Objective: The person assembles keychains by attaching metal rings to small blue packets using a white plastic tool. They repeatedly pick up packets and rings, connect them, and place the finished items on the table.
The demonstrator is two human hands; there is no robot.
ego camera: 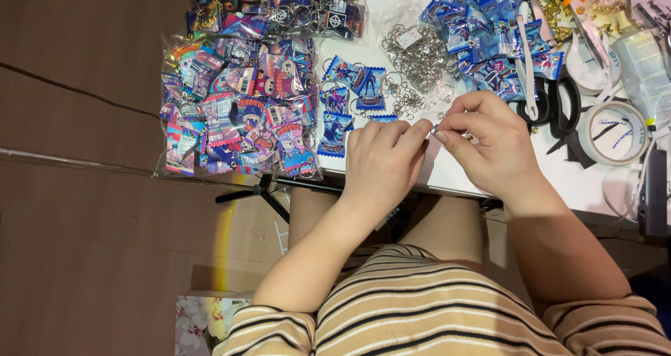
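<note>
At the near edge of the white table [447, 178], the left hand [381, 164] and right hand [489, 143] meet, fingertips pinched together on a small metal ring [435, 128]; both are closed around it, and little of it shows. The ring looks easy to lose: a slip of the fingertips could flick it off the edge to the floor, since the hands work right above the rim. Just beyond lies a pile of loose rings [418, 57] and a few blue charms [356, 90]. At the left, a clear bag [237, 108] holds many colourful charms; another bag [279, 6] behind it holds more. Black scissors [559, 104] and tape rolls [615, 133] sit right.
</note>
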